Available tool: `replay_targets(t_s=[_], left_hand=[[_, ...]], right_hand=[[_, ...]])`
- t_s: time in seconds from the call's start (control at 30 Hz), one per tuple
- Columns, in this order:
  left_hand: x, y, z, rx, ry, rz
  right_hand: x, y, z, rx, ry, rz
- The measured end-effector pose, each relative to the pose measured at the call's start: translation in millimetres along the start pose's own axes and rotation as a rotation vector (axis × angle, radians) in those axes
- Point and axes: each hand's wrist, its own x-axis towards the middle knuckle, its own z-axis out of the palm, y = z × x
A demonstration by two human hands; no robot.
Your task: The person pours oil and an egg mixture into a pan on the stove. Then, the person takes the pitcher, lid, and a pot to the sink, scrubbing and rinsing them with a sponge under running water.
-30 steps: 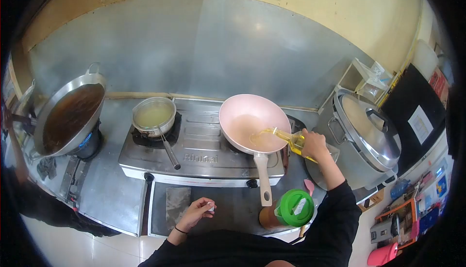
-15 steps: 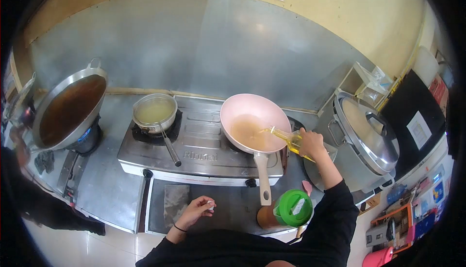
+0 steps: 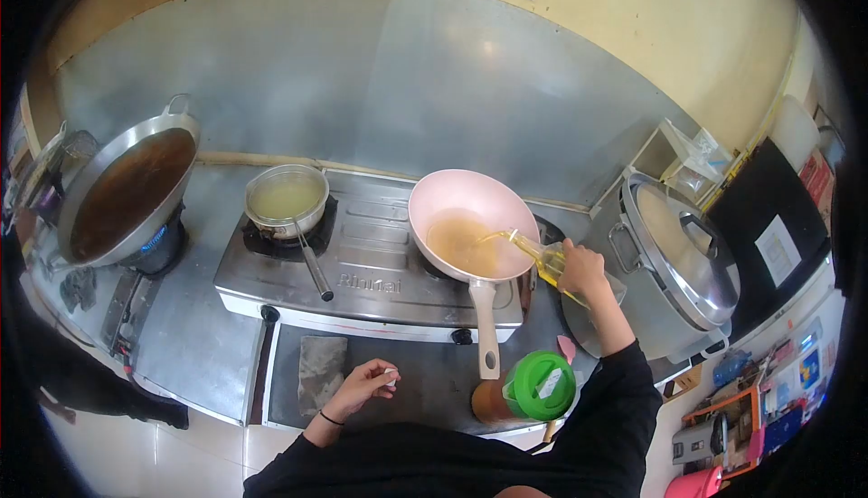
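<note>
My right hand (image 3: 584,272) is wrapped round a clear bottle of yellow oil (image 3: 548,266), tilted with its neck over the pink wok (image 3: 475,189). A thin yellow stream runs from the mouth into the oil pooled at the bottom. The wok sits on the right burner, its beige handle (image 3: 486,326) pointing toward me. Low in front of the stove, my left hand (image 3: 360,389) is closed, pinching a small white cap (image 3: 391,377). Near my right forearm stands a jug with a green lid (image 3: 541,386) and brown contents.
A saucepan (image 3: 287,198) with pale liquid and a strainer occupies the left burner. Further left, a large wok (image 3: 136,190) of brown liquid sits over a blue flame. A big lidded pot (image 3: 674,263) stands right of my arm. A grey cloth (image 3: 321,371) lies before the stove. Part of another person shows at far left.
The oil stream is longer and arcs further left from the bottle's mouth, which has drawn back slightly to the right. My left hand keeps its pinch. The view has shifted a little.
</note>
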Motion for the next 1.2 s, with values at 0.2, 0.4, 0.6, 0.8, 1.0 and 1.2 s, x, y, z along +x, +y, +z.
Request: replay_targets(t_s=[0.2,0.4,0.6,0.8,1.0,1.2], left_hand=[[-2.6,5.7,3.8,0.03,0.036,-0.01],[2.9,5.3,8.4,0.057,0.023,0.013],[21.7,2.5,20.7,0.037,0.009,0.105],[70.4,109.6,119.1,0.545,-0.101,0.808],[99.0,177.7,234.0,0.681,-0.203,1.229],[66.9,181.3,258.1,0.656,-0.356,1.298]], right_hand=[[-4.9,17.4,33.2,0.385,0.092,0.003],[-5.4,33.5,107.5,1.084,0.214,-0.01],[-35.5,51.6,202.9,1.49,0.296,0.076],[-77.8,60.7,131.0,1.249,0.484,-0.012],[-130.3,35.1,33.5,0.802,0.723,-0.106],[-183.7,19.5,20.5,0.692,0.789,0.119]])
